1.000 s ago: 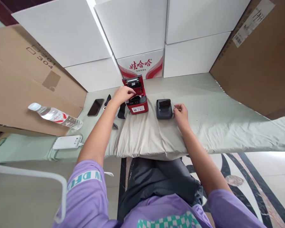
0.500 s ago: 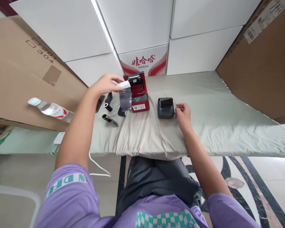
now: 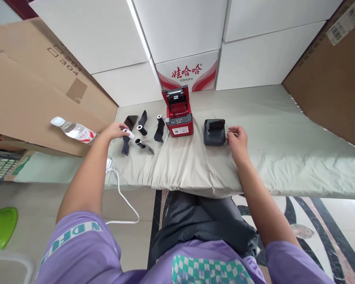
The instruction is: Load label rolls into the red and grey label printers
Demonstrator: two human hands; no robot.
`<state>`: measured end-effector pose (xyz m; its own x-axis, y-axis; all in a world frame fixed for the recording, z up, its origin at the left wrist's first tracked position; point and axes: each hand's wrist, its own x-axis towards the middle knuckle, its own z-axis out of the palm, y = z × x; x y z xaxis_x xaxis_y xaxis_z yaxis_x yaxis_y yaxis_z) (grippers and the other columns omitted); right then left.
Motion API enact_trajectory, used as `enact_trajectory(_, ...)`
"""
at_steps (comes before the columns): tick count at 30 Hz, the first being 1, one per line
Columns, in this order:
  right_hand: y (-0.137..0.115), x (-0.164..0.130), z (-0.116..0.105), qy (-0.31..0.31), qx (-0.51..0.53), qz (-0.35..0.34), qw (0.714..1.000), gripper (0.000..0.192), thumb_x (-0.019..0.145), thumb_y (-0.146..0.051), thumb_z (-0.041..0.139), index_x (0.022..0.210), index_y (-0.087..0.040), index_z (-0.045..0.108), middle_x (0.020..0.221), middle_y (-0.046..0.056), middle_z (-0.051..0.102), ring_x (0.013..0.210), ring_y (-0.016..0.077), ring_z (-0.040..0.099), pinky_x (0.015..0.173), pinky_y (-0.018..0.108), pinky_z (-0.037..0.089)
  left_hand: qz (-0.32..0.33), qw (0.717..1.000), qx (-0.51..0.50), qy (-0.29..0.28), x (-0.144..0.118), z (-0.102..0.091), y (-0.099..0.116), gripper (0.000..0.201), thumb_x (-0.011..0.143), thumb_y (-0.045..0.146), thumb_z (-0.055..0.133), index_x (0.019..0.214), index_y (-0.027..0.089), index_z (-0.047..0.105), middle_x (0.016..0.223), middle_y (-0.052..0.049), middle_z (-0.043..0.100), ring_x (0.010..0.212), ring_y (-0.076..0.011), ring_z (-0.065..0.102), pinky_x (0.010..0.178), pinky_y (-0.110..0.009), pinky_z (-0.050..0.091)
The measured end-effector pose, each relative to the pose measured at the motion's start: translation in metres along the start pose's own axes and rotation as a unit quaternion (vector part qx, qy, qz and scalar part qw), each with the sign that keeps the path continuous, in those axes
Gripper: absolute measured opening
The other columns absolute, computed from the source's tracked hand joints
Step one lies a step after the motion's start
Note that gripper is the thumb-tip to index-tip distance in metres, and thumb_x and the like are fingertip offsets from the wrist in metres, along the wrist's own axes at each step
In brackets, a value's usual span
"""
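At the left of the bench, my left hand [image 3: 117,131] is closed on a white paper roll [image 3: 128,133], low over the cloth. A dark strip [image 3: 125,146] hangs down from the roll. Two dark rolls [image 3: 141,129] and another roll with its strip pulled out [image 3: 159,130] lie to its right. The red label printer [image 3: 179,118] stands with its lid up. My right hand [image 3: 237,141] is beside the right edge of a small black printer [image 3: 214,133], fingers curled in a pinch. What the pinch holds, if anything, is too small to make out.
A phone [image 3: 131,121] lies behind the left hand. A water bottle [image 3: 75,131] is by my left forearm, near a large cardboard box [image 3: 41,90]. White cartons [image 3: 189,27] line the back, and a brown box [image 3: 331,79] stands right. A white cable [image 3: 120,189] hangs over the front edge.
My left hand has carried the paper roll from beside the red printer leftward and down to the cloth. The right hand stays by the black printer. The view has shifted slightly.
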<state>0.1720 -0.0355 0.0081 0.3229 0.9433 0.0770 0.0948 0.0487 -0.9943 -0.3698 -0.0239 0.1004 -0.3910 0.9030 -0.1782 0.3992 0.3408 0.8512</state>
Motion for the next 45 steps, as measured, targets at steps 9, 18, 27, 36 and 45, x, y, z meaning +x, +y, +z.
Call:
enact_trajectory(9, 0.000, 0.001, 0.000, 0.003, -0.006, 0.002, 1.000, 0.024, 0.070, -0.027, 0.061, 0.094, -0.025, 0.061, 0.088, -0.001, 0.060, 0.071, 0.0164, 0.057, 0.069, 0.034, 0.045, 0.081, 0.962, 0.256, 0.041, 0.010, 0.018, 0.020, 0.028, 0.075, 0.049, 0.084, 0.091, 0.026, 0.081, 0.087, -0.004, 0.076, 0.074, -0.0207, 0.065, 0.068, -0.028, 0.049)
enact_trajectory(18, -0.003, -0.001, 0.000, -0.001, -0.009, 0.011, 1.000, 0.025, 0.070, -0.028, 0.061, 0.095, -0.026, 0.060, 0.088, 0.000, 0.060, 0.071, 0.0169, 0.057, 0.065, 0.033, 0.046, 0.065, 0.945, 0.321, 0.024, 0.009, 0.053, 0.032, 0.013, 0.060, 0.025, 0.086, 0.067, 0.025, 0.075, 0.059, -0.003, 0.067, 0.066, -0.0244, 0.066, 0.068, -0.032, 0.054)
enact_trajectory(27, -0.003, -0.001, 0.001, 0.005, -0.001, 0.007, 1.000, 0.024, 0.070, -0.028, 0.060, 0.093, -0.025, 0.060, 0.088, 0.000, 0.060, 0.071, 0.0167, 0.057, 0.067, 0.035, 0.046, 0.044, 0.983, -0.160, 0.083, -0.009, 0.059, 0.053, 0.028, 0.078, 0.013, 0.062, 0.102, 0.021, 0.075, 0.078, -0.003, 0.067, 0.063, -0.0170, 0.064, 0.059, -0.028, 0.056)
enact_trajectory(36, -0.004, -0.002, -0.001, 0.001, 0.006, 0.018, 1.000, 0.024, 0.071, -0.028, 0.063, 0.095, -0.026, 0.062, 0.090, 0.001, 0.062, 0.071, 0.0170, 0.058, 0.066, 0.034, 0.047, 0.039, 0.927, -0.370, -0.054, -0.033, 0.089, 0.084, 0.039, 0.066, 0.005, 0.069, 0.101, 0.020, 0.066, 0.083, -0.001, 0.065, 0.066, -0.0109, 0.062, 0.055, -0.021, 0.043)
enact_trajectory(45, -0.004, -0.001, 0.001, 0.005, 0.020, 0.032, 0.999, 0.023, 0.071, -0.024, 0.060, 0.094, -0.024, 0.061, 0.092, 0.000, 0.061, 0.069, 0.0158, 0.057, 0.067, 0.034, 0.044, 0.074, 0.914, -0.395, -0.050, -0.044, 0.115, 0.109, 0.025, 0.079, 0.019, 0.067, 0.104, 0.020, 0.070, 0.080, -0.004, 0.064, 0.082, -0.0183, 0.070, 0.072, -0.027, 0.056)
